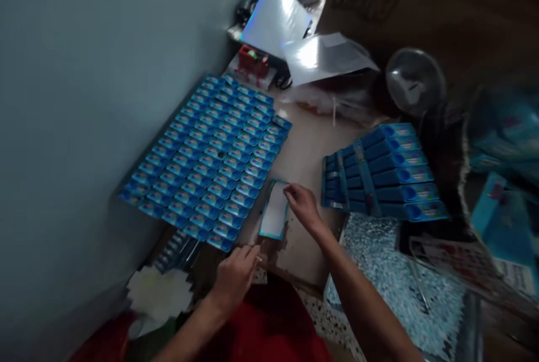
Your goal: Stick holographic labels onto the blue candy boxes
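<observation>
At centre, the right hand [302, 204], fingertips drawn together, meets the pale card's [274, 210] edge; lower down, the left hand [236, 273] curls loosely, its hold unclear.

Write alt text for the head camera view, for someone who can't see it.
Right hand touches a pale rectangular card with blue edges on a table; left hand hovers nearby. Rows of small blue boxes lie left, larger blue cartons right.
</observation>
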Demonstrator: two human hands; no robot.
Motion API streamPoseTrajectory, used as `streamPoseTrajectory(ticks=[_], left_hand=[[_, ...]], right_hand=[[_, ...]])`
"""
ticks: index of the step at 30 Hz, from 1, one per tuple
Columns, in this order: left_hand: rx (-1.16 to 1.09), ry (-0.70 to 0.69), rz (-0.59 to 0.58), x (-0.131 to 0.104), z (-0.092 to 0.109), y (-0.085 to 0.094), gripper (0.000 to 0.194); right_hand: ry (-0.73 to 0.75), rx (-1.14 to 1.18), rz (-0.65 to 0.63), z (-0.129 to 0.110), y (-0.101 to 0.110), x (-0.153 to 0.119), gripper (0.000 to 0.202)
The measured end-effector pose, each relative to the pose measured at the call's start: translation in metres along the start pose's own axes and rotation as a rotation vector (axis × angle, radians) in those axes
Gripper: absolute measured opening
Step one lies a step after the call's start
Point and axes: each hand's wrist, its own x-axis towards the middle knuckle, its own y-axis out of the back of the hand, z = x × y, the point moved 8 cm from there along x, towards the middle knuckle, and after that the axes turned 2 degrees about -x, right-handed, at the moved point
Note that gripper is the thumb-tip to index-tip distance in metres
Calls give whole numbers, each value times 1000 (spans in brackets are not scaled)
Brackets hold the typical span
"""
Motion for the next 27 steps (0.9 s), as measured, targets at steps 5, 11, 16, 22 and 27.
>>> streamPoseTrajectory(ticks=[5, 11, 16, 22, 27], left_hand=[[-214, 392, 230, -83, -125, 45, 22], [-126, 193, 377, -47, -156, 96, 26], [31, -278, 211, 5, -117, 69, 47], [75, -441, 157, 1, -127, 50, 50], [34, -460, 109, 3, -136, 51, 51]], right_hand=[[175, 60, -91, -47, -77, -110, 37], [379, -371, -4, -108, -173, -146, 102], [392, -558, 45, -104, -220, -138, 77], [428, -545, 167, -98, -218, -154, 46], [257, -577, 264, -104, -196, -142, 55]])
